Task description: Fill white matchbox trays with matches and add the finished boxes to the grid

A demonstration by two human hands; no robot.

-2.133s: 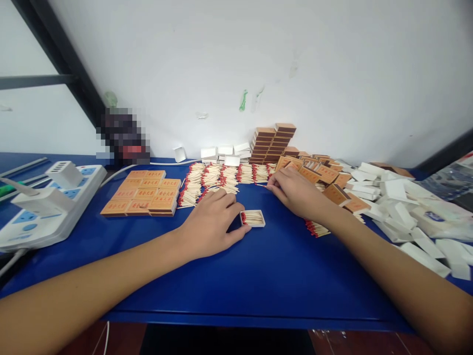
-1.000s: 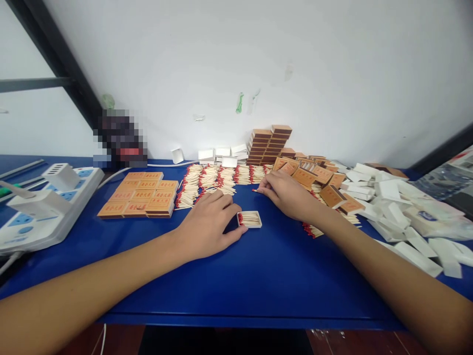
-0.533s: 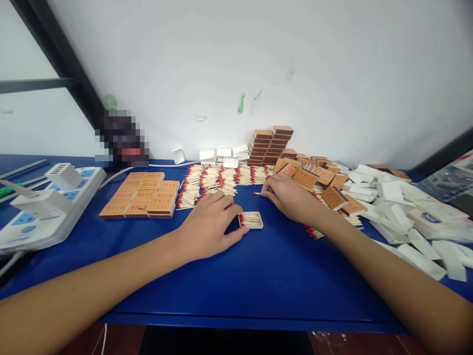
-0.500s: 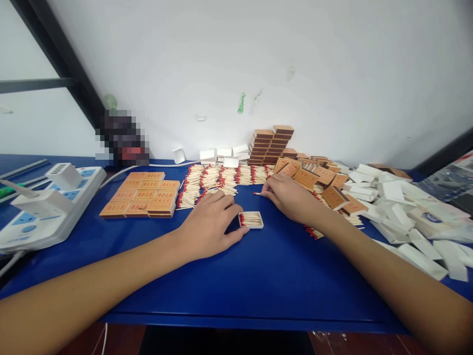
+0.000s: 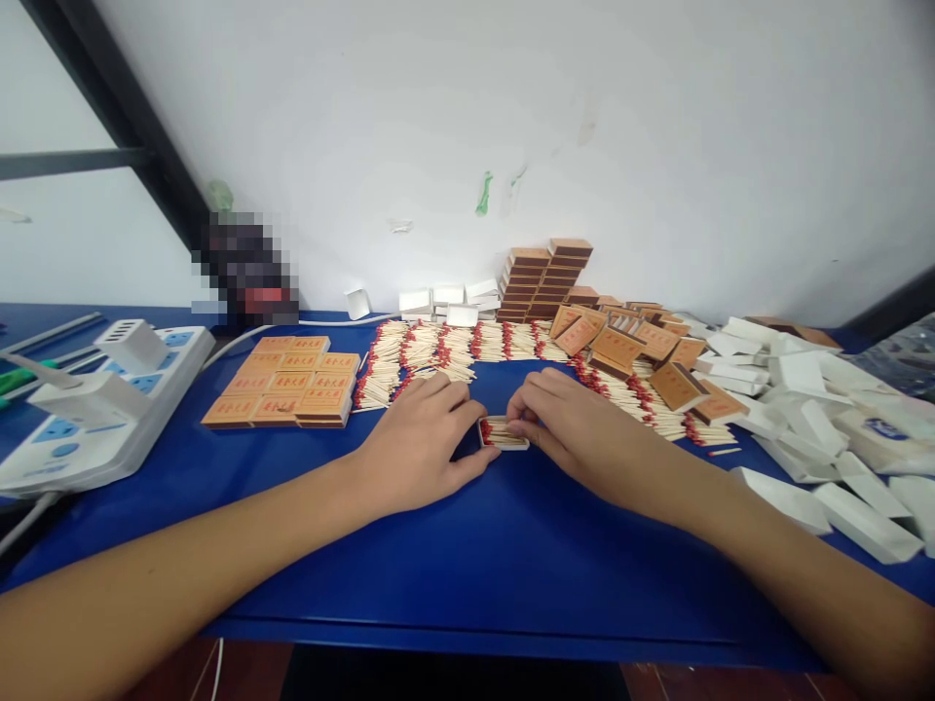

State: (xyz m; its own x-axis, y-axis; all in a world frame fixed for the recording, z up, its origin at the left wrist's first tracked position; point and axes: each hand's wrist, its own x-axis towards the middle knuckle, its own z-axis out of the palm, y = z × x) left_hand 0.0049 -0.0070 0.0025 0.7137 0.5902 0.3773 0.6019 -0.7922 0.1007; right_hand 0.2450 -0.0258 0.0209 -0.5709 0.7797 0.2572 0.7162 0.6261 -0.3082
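A small white matchbox tray (image 5: pixel 501 434) holding red-tipped matches lies on the blue table (image 5: pixel 467 565). My left hand (image 5: pixel 416 443) rests beside it, thumb and fingers curled against its left end. My right hand (image 5: pixel 566 421) is at the tray's right side, fingertips pinched over the matches in it. Rows of loose matches (image 5: pixel 438 352) lie just behind both hands.
Filled orange matchboxes (image 5: pixel 284 392) lie in a flat block at the left, more are stacked (image 5: pixel 544 277) by the wall and scattered (image 5: pixel 635 355) at the right. White empty sleeves and trays (image 5: pixel 804 409) pile up at the far right. A white power strip (image 5: pixel 94 404) sits far left.
My right hand has come back from the match pile at the right with a match and now sits over the tray. My left hand has stayed put.
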